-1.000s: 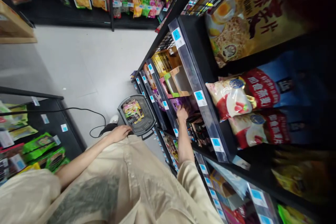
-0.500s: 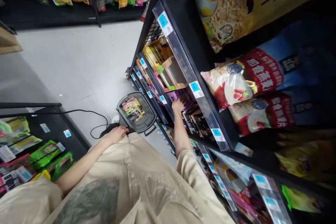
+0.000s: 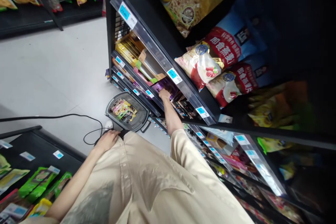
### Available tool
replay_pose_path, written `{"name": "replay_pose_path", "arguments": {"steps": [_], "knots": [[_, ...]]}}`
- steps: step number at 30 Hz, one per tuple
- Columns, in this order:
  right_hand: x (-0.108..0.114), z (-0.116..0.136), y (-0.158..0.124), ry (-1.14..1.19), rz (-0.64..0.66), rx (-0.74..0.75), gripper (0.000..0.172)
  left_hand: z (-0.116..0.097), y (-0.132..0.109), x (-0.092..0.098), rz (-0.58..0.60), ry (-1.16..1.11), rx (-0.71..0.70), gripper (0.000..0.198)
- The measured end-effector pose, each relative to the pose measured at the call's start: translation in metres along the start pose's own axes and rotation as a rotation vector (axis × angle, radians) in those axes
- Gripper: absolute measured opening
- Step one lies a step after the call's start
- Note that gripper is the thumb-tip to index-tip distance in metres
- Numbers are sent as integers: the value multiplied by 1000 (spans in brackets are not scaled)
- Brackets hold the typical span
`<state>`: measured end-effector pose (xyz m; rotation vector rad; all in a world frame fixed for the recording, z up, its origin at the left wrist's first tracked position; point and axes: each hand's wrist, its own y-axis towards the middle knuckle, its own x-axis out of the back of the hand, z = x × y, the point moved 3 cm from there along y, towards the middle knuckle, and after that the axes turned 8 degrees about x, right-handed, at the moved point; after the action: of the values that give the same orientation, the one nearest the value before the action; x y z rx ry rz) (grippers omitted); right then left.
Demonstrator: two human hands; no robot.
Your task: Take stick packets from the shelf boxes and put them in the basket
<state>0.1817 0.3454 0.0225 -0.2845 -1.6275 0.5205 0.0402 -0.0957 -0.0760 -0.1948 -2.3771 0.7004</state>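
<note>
My right hand reaches into a black shelf on my right and touches purple packets in a display box; its fingers are hidden among them. My left hand rests on my knee, fingers loosely curled, with nothing visible in it. Just beyond it a grey shopping basket stands on the floor, holding several colourful snack packs.
Red-and-white oat bags lie on the shelf above my hand. Blue price tags line the shelf edges. A black cable runs across the pale floor. A low shelf with green packets stands at my left.
The view has swung left and down. My right hand has pushed further into the shelf toward the purple packets. The left hand stays on my knee.
</note>
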Motion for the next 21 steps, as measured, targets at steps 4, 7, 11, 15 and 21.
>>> {"name": "replay_pose_path", "arguments": {"steps": [4,7,11,15,21], "knots": [[-5,-11,-46,109,-309,142,55,-16,2,11,-28,-54,-97,43],[-26,-36,-94,357,-534,303,60,-41,17,24,-37,-118,-164,43],[-72,-107,-147,965,-649,138,69,-96,58,45,-66,-181,-319,40],[-107,-180,-183,1319,-669,-1,68,-187,120,56,-113,-324,-392,49],[-141,-234,-223,1605,-569,52,54,-326,212,33,-267,-597,-305,82]]}}
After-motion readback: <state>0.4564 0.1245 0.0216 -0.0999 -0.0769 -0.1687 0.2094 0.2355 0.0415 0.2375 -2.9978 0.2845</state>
